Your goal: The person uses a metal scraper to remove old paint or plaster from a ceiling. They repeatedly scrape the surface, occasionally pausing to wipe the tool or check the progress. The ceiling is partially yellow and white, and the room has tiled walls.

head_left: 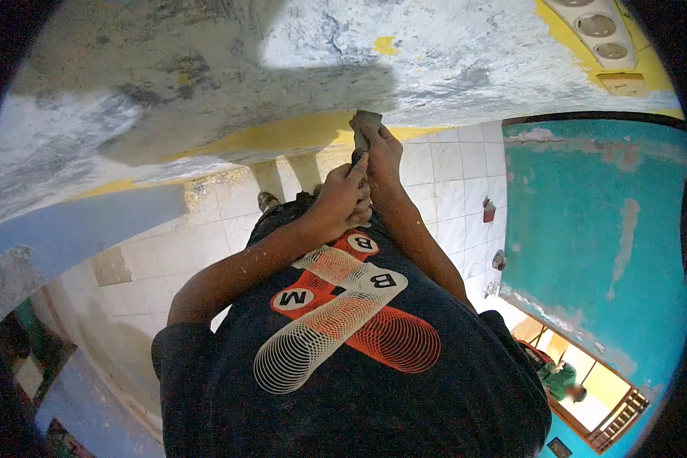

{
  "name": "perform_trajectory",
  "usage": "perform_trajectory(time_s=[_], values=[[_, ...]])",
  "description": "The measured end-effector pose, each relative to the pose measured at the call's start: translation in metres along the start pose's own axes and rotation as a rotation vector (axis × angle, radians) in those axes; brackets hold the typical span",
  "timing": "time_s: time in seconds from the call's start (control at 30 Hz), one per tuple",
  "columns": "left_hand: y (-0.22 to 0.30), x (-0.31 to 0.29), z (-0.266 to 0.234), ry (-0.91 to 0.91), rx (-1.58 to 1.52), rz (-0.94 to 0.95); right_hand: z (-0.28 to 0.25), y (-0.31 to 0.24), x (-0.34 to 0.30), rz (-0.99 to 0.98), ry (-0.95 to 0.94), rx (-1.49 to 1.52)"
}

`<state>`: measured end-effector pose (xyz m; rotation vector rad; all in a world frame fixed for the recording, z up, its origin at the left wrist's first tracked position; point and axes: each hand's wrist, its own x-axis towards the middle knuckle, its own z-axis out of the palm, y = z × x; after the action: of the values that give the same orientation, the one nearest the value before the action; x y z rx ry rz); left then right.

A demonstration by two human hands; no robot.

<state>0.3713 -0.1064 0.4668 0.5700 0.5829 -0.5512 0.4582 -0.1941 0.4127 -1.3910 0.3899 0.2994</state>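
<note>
Both hands are closed on one scraper [368, 120], which has a flat grey blade and a dark handle. My left hand [343, 197] wraps round the handle, close to my body. Farther forward, my right hand [387, 155] grips the scraper up by its blade, the thumb and fingers pressed to it. The blade points at the wall [450, 69], whose paint is worn to patchy white and grey. Whether its edge touches the wall I cannot tell. Along the wall's lower part runs yellow paint [271, 136], near the blade.
White floor tiles [450, 164] lie below. To the right stands a teal wall [588, 206] with peeling patches. A small reddish container [488, 211] is on the floor. At upper right there is a socket strip [597, 27]. Another person [561, 379] is by a bright opening at lower right.
</note>
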Motion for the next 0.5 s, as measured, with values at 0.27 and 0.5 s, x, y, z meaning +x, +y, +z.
perform_trajectory(time_s=[0.27, 0.5], values=[[-0.002, 0.011, -0.014, -0.136, -0.222, -0.126, 0.003, -0.007, -0.002, -0.084, 0.045, -0.214], [-0.01, 0.028, -0.039, -0.367, -0.426, -0.066, 0.008, 0.002, 0.017, -0.318, 0.136, -0.559]])
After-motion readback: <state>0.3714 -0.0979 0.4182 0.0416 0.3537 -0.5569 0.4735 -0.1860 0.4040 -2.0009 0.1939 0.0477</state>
